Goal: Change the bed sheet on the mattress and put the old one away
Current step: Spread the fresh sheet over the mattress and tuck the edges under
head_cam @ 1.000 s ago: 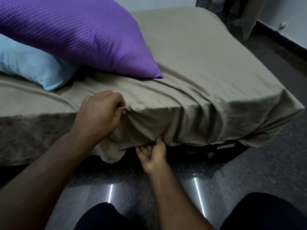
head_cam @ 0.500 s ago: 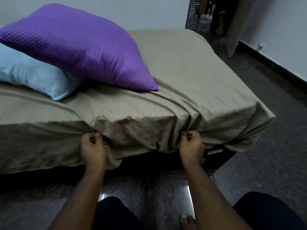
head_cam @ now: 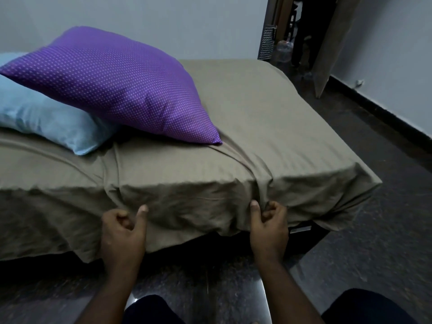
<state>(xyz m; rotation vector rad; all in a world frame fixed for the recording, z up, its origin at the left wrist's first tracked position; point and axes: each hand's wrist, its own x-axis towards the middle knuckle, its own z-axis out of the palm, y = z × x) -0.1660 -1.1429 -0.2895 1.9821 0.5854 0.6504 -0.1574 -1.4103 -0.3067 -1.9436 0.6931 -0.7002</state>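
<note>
The soft, thin, olive-brown cloth bed sheet (head_cam: 245,127) looks light and floppy. It should bend and bunch up easily and will not break. It may drag a bit, because two pillows sit on it. The loose hanging edge at the side of the bed is a good place to take hold, and that is where both hands are.

The left hand (head_cam: 122,232) has its fingers curled with the thumb up against the hanging cloth; its grip looks clamped on a fold, though the pinch is partly hidden. The right hand (head_cam: 268,226) has its grip clamped on a bunch of sheet.

The sheet covers the whole mattress and hangs down the near side. It has wrinkles running toward the hands. A purple pillow with small white dots (head_cam: 117,85) leans on a light blue pillow (head_cam: 46,122). The dark shiny floor (head_cam: 374,230) is below.
</note>
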